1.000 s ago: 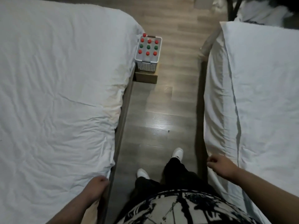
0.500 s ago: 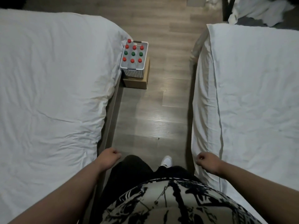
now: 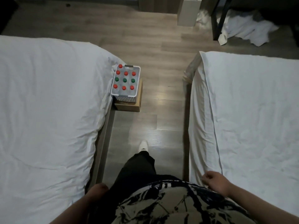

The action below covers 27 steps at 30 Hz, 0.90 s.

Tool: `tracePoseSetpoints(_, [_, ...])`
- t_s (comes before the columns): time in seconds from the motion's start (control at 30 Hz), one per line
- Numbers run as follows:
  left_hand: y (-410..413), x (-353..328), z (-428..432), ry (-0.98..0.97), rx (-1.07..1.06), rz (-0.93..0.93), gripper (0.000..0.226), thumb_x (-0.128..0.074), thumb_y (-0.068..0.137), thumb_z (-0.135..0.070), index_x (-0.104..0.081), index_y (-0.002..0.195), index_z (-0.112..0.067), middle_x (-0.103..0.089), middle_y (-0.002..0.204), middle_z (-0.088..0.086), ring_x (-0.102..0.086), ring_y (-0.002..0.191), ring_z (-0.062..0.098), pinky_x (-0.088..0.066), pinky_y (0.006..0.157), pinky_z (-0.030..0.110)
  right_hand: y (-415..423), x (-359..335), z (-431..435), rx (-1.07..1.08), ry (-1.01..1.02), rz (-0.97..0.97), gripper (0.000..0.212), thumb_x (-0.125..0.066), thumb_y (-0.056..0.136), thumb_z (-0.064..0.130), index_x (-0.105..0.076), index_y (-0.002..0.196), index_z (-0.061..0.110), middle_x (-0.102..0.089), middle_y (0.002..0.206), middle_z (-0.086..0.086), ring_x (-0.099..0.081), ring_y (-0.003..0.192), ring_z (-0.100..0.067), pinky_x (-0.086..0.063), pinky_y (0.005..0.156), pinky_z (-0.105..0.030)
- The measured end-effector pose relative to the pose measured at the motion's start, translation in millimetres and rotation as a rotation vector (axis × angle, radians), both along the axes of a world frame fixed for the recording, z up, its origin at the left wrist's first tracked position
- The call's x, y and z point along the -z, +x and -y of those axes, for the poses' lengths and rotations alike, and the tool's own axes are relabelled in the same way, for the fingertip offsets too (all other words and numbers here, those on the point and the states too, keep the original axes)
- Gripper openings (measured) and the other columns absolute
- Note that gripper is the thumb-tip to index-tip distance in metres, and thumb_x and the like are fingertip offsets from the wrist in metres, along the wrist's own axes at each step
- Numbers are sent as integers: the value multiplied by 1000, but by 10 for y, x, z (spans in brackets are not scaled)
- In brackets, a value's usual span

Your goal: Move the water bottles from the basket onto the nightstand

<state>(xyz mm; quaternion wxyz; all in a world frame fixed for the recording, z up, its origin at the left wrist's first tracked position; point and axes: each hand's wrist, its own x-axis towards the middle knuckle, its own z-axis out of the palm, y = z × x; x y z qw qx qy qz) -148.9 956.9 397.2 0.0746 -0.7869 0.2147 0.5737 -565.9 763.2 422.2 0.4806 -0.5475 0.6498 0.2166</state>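
Observation:
A white mesh basket (image 3: pixel 125 99) stands on a brown cardboard box (image 3: pixel 127 107) on the floor, against the foot of the left bed. Several water bottles (image 3: pixel 124 80) stand upright in it, with only their red and green caps clear from above. One red-capped bottle (image 3: pixel 120 66) sits at the basket's far left corner. My left hand (image 3: pixel 98 189) hangs low beside the left bed's edge, fingers curled, holding nothing. My right hand (image 3: pixel 213 180) is loosely curled by the right bed's edge, also with nothing in it. Both hands are far from the basket. No nightstand is in view.
A narrow wooden-floor aisle (image 3: pixel 161 110) runs between the left bed (image 3: pixel 48 110) and the right bed (image 3: pixel 250 110), both in white sheets. My foot (image 3: pixel 143 146) is stepping along it. Beyond stand a white bin (image 3: pixel 188 12), black furniture legs (image 3: pixel 216 21) and crumpled white cloth (image 3: pixel 242 28).
The basket now sits lower in the view, and more of the far floor shows. My left hand has dropped back toward my hip. One leg has stepped forward.

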Motion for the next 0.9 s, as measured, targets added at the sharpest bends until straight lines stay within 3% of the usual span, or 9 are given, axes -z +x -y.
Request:
tracePoseSetpoints(0.07, [177,-15,399,-2,69,-30,34,-48,97,-18,-60,126,-5,-58,133,13,-56,122,21,-42,92,22,19,-44,272,-22,35,-61,13,-59,82,19,-65,73,11,-65,75,-3,-58,70,-17,-42,65,-27])
tracePoseSetpoints(0.13, [324,-111,897,-29,70,-14,35,-51,96,-18,-60,126,-4,-58,134,14,-55,123,24,-42,87,22,127,-127,577,36,14,-82,13,-59,81,18,-66,79,7,-64,73,-5,-55,66,-18,-40,60,-26])
tracePoseSetpoints(0.27, [653,-195,1874,-195,-119,53,28,-55,90,-8,-63,112,8,-65,115,27,-65,92,33,-52,70,31,515,-243,1275,228,-76,40,20,-56,82,14,-56,62,13,-51,58,-2,-46,53,-17,-34,56,-28])
tracePoseSetpoints(0.37, [789,-277,2534,-248,-176,67,25,-51,90,-14,-64,103,4,-66,108,29,-62,78,28,-56,76,42,817,-324,1773,264,-112,116,24,-57,80,17,-56,56,18,-54,54,3,-50,53,-15,-38,58,-30])
tracePoseSetpoints(0.47, [786,-341,3055,-250,-143,63,20,-50,91,-11,-65,96,2,-67,101,28,-59,72,25,-55,74,42,981,-334,2268,221,-127,163,27,-57,80,16,-53,53,19,-53,52,4,-49,52,-15,-38,59,-29])
tracePoseSetpoints(0.57, [682,-356,3425,-232,-124,58,14,-51,91,-8,-61,84,-13,-62,79,9,-56,67,21,-52,68,32,959,-248,2714,168,-122,160,27,-56,84,17,-50,57,17,-52,57,2,-49,56,-17,-40,60,-31])
tracePoseSetpoints(0.67, [557,-351,3689,-201,-130,66,19,-54,91,-10,-57,75,-18,-57,72,0,-55,72,20,-47,69,27,786,-149,3232,29,-90,126,25,-56,85,18,-54,61,15,-57,64,2,-51,60,-13,-38,58,-27])
tracePoseSetpoints(0.77, [378,-453,3950,-160,-88,79,39,-57,87,-8,-47,51,-17,-48,52,-8,-47,56,6,-36,58,22,516,-104,3814,-42,-34,94,20,-57,83,15,-60,64,8,-58,64,0,-52,62,-15,-36,57,-25])
tracePoseSetpoints(0.9, [171,-549,4423,-142,-222,78,29,-58,84,-9,-50,57,-15,-46,57,6,-41,51,15,-29,47,25,273,-85,4655,-205,21,-8,14,-57,85,13,-67,84,3,-54,65,4,-47,57,-8,-33,51,-17])
